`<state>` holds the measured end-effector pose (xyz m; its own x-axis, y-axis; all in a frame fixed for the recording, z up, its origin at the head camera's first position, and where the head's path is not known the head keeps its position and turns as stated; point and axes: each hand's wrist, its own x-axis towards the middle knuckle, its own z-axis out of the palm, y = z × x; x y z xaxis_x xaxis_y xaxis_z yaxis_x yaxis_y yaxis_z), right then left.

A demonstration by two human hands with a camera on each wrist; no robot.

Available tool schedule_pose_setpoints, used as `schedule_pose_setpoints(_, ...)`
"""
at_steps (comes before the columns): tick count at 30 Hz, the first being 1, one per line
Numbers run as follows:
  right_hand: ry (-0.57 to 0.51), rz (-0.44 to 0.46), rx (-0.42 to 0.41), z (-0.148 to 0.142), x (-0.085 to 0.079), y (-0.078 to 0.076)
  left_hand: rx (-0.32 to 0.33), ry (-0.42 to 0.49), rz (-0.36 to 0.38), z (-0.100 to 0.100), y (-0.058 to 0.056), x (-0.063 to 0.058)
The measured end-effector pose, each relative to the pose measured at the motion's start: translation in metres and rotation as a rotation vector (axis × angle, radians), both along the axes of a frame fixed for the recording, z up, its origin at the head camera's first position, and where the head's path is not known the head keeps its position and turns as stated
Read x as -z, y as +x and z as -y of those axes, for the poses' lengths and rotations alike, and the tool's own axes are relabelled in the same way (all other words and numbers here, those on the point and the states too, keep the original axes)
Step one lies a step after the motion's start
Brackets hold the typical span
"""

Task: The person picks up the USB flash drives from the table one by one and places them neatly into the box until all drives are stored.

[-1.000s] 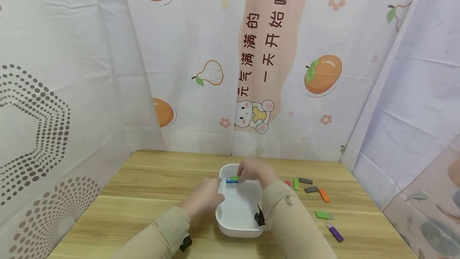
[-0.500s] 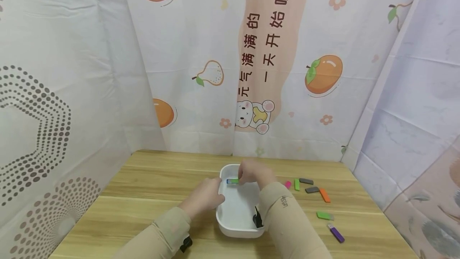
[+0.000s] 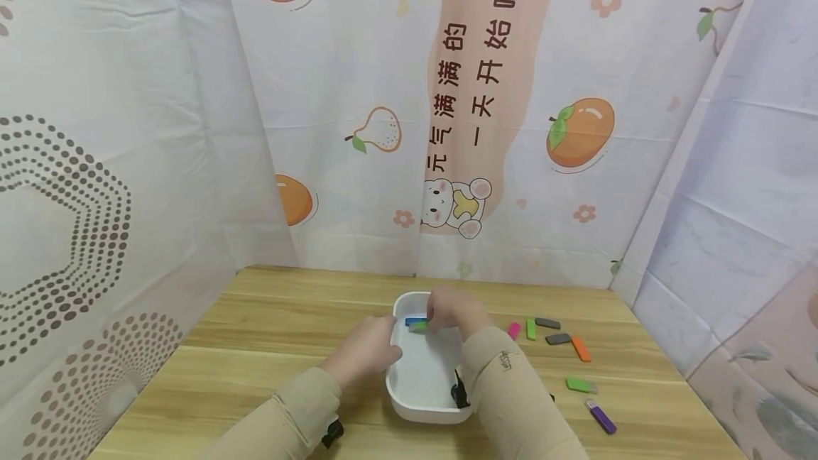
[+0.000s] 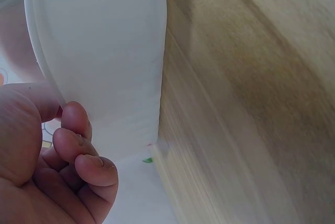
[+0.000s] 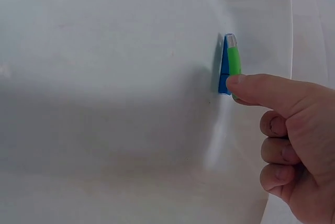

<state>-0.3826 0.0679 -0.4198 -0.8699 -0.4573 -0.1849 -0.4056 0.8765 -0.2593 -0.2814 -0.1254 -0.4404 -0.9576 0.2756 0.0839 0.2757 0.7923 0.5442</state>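
A white plastic basin (image 3: 427,414) stands on the wooden table. My left hand (image 3: 366,350) grips its left rim; the left wrist view shows the curled fingers (image 4: 97,170) on the outside of the wall. Inside the basin, near the far end, my right hand (image 3: 452,307) pinches a green USB flash drive (image 5: 234,59) between thumb and forefinger. Its silver end points away from the thumb. A blue USB flash drive (image 5: 224,72) lies right beside the green one, partly covered by it. The other right fingers are curled in.
Right of the basin lie a pink stick (image 3: 514,331), a green stick (image 3: 531,329), two grey sticks (image 3: 558,338) and an orange stick (image 3: 580,348). Nearer are a green drive (image 3: 580,385) and a purple drive (image 3: 601,417). A printed curtain (image 3: 358,197) hangs behind the table.
The green flash drive has shifted in my right hand from the far side of the blue one, across it, to its near side. My left hand keeps its grip on the rim.
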Motion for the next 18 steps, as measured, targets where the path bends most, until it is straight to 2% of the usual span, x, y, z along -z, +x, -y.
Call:
schedule_pose_setpoints(10,0.002,-0.008,0.016,0.0004,0.0040,0.0005,0.006,0.017,0.028,-0.0009,0.0018,-0.0012)
schedule_pose_setpoints(18,0.025,-0.026,0.025,0.0027,0.0032,0.0037,0.008,0.006,0.006,-0.0003,0.0006,0.0002)
